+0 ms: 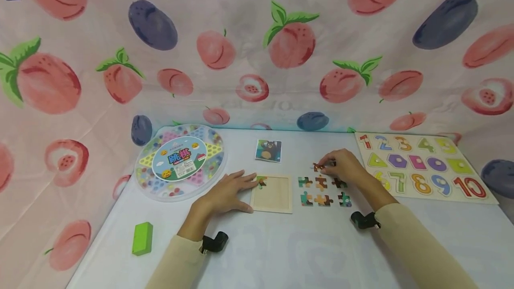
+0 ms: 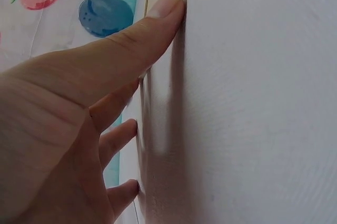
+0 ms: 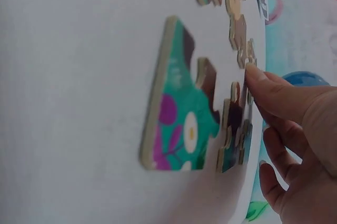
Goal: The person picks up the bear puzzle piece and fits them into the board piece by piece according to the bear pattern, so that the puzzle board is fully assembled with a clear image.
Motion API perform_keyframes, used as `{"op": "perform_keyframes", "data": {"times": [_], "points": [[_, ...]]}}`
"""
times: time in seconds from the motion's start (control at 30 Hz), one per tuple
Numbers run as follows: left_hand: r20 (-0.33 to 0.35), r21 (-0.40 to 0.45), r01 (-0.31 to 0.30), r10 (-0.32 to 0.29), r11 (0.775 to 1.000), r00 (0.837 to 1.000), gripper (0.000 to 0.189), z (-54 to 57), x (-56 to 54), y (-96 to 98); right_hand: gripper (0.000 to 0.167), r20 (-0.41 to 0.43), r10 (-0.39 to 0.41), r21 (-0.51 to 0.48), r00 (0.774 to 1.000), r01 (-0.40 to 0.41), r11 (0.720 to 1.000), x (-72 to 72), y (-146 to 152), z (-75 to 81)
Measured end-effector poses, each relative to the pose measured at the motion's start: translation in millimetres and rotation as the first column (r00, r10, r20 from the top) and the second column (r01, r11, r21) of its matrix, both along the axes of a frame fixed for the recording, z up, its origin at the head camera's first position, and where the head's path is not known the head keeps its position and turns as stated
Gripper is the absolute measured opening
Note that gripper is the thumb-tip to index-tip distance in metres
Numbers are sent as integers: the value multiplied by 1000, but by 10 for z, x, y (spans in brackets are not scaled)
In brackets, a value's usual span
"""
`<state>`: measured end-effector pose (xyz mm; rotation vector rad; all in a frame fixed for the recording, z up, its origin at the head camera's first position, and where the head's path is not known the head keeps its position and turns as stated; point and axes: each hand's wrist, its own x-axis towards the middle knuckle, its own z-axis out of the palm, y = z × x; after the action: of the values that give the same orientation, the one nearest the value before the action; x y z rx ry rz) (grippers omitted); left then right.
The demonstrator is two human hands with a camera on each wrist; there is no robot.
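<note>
In the head view my left hand [image 1: 229,193] rests at the left side of a square wooden puzzle tray [image 1: 277,195], fingers spread and thumb near its lower left corner. One puzzle piece [image 1: 261,182] lies in the tray's upper left corner. To the right, my right hand [image 1: 344,165] pinches a brown puzzle piece [image 1: 317,167] at the top of the loose pieces, thumb and finger on it. Several loose pieces lie below in rows, among them a teal corner piece with a white flower [image 3: 181,124], close in the right wrist view. The left wrist view shows my thumb [image 2: 166,5] against the tray's edge.
Behind the tray lies a bear picture card [image 1: 268,150]. A round Chinese checkers box [image 1: 218,175] sits at the back left, a green block [image 1: 142,238] at the front left. A number and shape board [image 1: 425,179] lies on the right. A fruit-print cloth [image 1: 249,57] hangs behind.
</note>
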<state>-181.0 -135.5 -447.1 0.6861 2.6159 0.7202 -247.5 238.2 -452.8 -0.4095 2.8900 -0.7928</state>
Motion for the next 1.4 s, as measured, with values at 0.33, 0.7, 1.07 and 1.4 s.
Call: {"op": "perform_keyframes", "data": {"times": [0.33,0.7,1.07,1.4], "points": [[-3,9,-3,3,1000,1000,79,-3,-1,-15,14,-18,-4,53,1000,5,999,-2,-48,42],[-8,21,-4,4,1000,1000,78,-15,-7,-13,14,-24,24,9,999,-24,1000,-8,-60,95],[-4,21,-8,8,1000,1000,78,-1,7,-9,21,-38,40,-168,998,-46,985,73,-77,409],[7,18,-4,4,1000,1000,78,-2,13,5,25,16,21,-267,1000,-16,963,116,-181,363]]}}
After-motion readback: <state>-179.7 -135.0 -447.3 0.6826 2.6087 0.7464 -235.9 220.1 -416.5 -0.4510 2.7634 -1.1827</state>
